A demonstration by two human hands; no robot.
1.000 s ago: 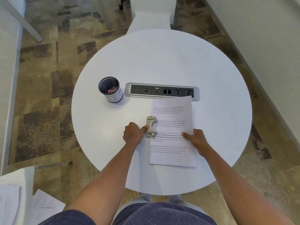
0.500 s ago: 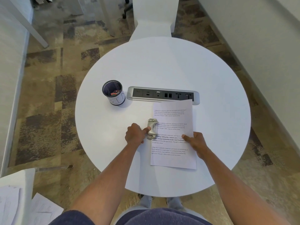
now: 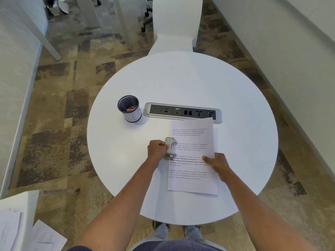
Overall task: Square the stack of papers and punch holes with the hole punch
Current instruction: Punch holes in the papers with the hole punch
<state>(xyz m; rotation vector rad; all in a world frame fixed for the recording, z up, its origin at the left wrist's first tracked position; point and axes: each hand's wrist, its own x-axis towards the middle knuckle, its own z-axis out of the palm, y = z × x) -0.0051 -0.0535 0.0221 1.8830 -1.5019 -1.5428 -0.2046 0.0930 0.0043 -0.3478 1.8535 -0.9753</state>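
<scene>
A stack of printed white papers [image 3: 193,171] lies flat on the round white table [image 3: 235,98], its long side running away from me. A grey metal hole punch [image 3: 170,147] sits over the middle of the stack's left edge. My left hand [image 3: 157,150] is closed against the punch's left side, thumb on its top. My right hand [image 3: 216,163] rests on the stack's right edge, fingers pressing the sheets down.
A black mesh pen cup [image 3: 129,109] stands at the left of the table. A silver power and data socket strip [image 3: 183,112] is set into the tabletop just beyond the papers. A white chair [image 3: 176,26] stands at the far side. Loose papers [image 3: 27,234] lie lower left.
My left hand has closed further onto the hole punch, thumb now on top. The papers and my right hand stay in place. The camera has tilted slightly.
</scene>
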